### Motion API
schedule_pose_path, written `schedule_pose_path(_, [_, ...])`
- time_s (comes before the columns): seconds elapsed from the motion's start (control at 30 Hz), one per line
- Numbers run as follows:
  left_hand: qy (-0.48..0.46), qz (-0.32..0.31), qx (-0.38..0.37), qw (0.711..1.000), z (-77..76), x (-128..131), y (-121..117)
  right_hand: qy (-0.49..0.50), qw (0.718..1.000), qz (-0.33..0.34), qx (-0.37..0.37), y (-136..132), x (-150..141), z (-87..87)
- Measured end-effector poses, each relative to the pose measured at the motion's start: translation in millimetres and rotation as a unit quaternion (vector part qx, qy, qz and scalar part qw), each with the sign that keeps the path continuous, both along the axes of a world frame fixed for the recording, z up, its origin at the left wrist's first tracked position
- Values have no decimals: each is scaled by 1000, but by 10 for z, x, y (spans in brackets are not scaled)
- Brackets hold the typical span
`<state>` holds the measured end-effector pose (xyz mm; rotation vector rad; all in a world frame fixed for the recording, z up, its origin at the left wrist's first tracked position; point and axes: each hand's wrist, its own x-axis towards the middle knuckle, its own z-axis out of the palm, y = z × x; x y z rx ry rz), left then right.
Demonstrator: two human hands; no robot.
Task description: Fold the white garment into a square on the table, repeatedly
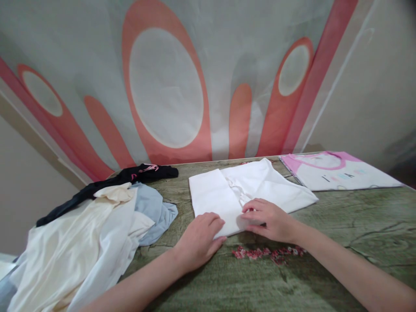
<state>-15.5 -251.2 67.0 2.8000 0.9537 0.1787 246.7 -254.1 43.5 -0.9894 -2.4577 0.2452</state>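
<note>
Both hands [201, 237] lowered, fingers curled.

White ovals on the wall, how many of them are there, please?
3: the small left oval, the big middle oval, and the small right oval. None looks covered. Beyond this view, I cannot tell.

Bare forearms [147, 275]; bare left hand [201, 237]; bare right hand [271, 220]

Dim, soft indoor light, source out of frame. White cloth [208, 195] near center reads brightest. Diffuse shadows on tabletop [344, 225] beneath right forearm [341, 264], lower right. Upper-right corner dark. Wide-angle stretch toward edges; overall slightly soft, fine detail smeared.
</note>
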Motion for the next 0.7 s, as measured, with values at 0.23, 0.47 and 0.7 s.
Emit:
schedule_pose_path(0.23, [11, 24, 2, 1000, 27, -93, -21, -19, 999, 28, -1, -50, -105, -50])
schedule_pose_path(0.47, [29, 16, 18, 999, 2, -80, -7, -8, 996, 37, 81, -46, -99, -126])
schedule_pose_path(0.7, [52, 19, 28, 998, -24, -84, -42, -31, 984, 57, 165, -40, -94, -105])
